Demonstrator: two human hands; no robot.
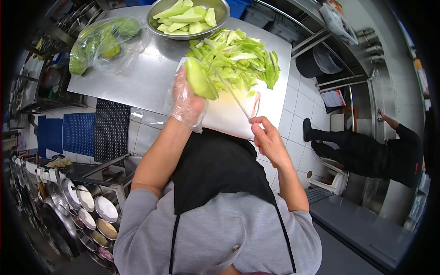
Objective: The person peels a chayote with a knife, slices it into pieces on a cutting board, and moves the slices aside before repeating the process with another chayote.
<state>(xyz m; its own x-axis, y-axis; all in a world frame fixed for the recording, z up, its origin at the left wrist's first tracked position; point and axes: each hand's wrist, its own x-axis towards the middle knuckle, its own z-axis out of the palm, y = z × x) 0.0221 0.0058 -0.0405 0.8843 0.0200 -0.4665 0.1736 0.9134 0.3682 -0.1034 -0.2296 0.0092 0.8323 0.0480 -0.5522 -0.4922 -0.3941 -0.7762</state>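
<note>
Green mango [200, 79], half pared, sits in our gloved left hand [187, 104] above the white board [227, 114]. That grip is closed around its lower end. Our bare right hand [268, 140] is closed on the knife [233, 94], forefinger along the spine, and the blade points up toward the fruit. The handle is mostly hidden from us.

By our reckoning the work is well past its start but not near its end. A loose heap of green strips [238, 59] covers the far end of the board. The steel bowl [215, 31] beyond it holds pale cut wedges [183, 20]. A clear bag [101, 43] on the desk [137, 78] holds several whole fruits yet to be cut.

The heap crowds the cutting space, leaving only the near part of the board bare. Blue and black mats [91, 133] lie on the tiled floor to our left, and round tins [91, 211] stand below them. To our right another person [366, 153] in dark clothes bends toward the steel shelving, well apart from our hands.
</note>
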